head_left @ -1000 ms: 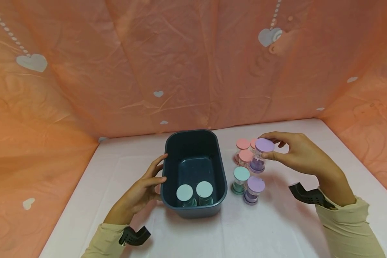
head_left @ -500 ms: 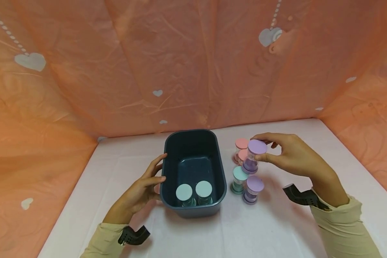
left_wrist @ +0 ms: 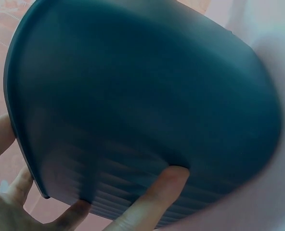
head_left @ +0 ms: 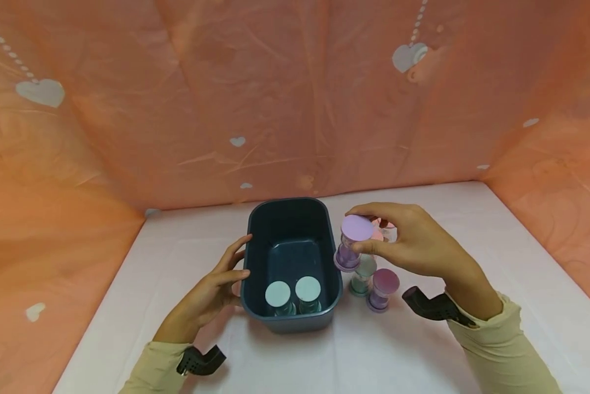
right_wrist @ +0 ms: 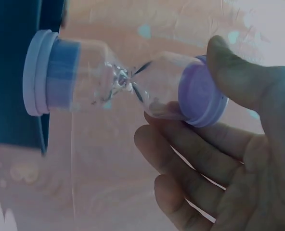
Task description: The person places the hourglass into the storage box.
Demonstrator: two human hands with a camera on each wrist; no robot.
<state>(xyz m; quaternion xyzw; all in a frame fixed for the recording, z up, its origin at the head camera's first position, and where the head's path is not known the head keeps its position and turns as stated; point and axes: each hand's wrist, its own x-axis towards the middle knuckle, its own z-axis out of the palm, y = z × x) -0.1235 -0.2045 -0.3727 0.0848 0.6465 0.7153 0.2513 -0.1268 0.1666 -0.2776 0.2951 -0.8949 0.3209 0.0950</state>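
My right hand [head_left: 408,235] pinches a purple-capped hourglass [head_left: 356,227] by its upper cap, between thumb and fingers. It is held tilted at the right rim of a dark blue bin [head_left: 295,323]. In the right wrist view, purple sand [right_wrist: 63,77] lies at the hourglass's far end. Two hourglasses with pale mint caps [head_left: 278,294] stand inside the bin's near end. My left hand [head_left: 208,295] rests its spread fingers against the bin's left side, fingertips at the rim. From the left wrist, fingers [left_wrist: 166,187] press on the outer wall.
A mint hourglass [head_left: 366,267] and another purple one [head_left: 385,282] stand on the white table [head_left: 373,350], right of the bin. Pink-capped hourglasses [head_left: 377,234] are partly hidden behind my right hand. An orange cloth [head_left: 295,109] with hearts hangs behind.
My right hand has carried the purple hourglass left, from over the pink ones to the bin's right rim, tilting it. My left hand stays at the bin.
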